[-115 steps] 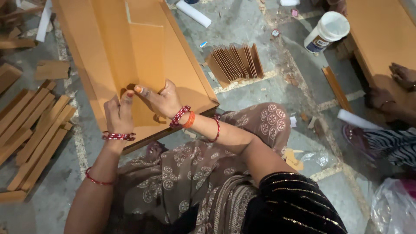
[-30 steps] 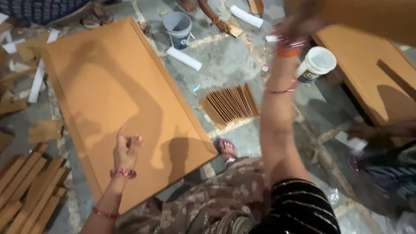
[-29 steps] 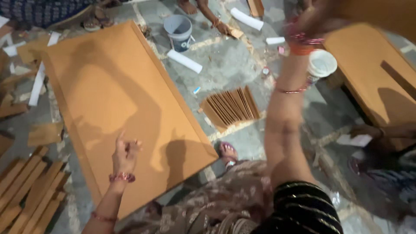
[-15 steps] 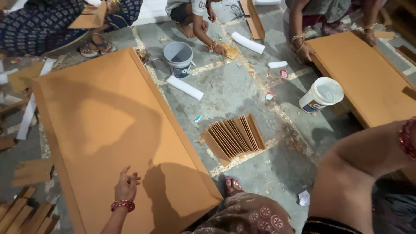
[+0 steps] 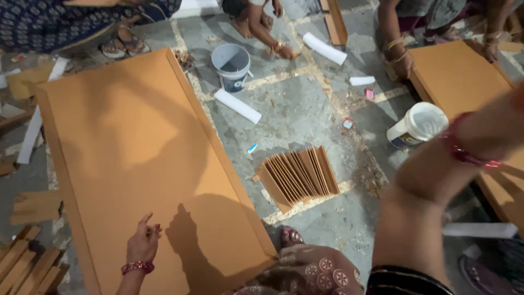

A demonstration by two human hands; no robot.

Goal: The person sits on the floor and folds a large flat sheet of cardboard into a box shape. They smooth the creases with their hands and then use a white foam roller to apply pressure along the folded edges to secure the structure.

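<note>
Cardboard filled most of the floor in front of the seated person: a large tan sheet (image 5: 136,158) lay flat on the stone floor (image 5: 295,109), its long edge running from about eleven o'clock down to five o'clock, close against the person's patterned lap (image 5: 311,273). The left hand (image 5: 143,246) rested on the sheet near its lower edge, at about seven o'clock, fingers loosely spread and gripping nothing, pressing lightly as if to keep the sheet flat and in place. The right arm crossed the view at about three o'clock, lifted well above the floor; the right hand itself ran out of sight and was blurred, so I could not tell how its fingers stood or whether it held anything. A fanned stack of folded cardboard strips (image 5: 297,176) sat just beside the sheet's right edge, within easy reach. Farther out, a grey bucket (image 5: 232,66) stood at twelve o'clock and a white tub (image 5: 417,124) at two o'clock, near another tan board (image 5: 464,82) that other people's hands were touching.
</note>
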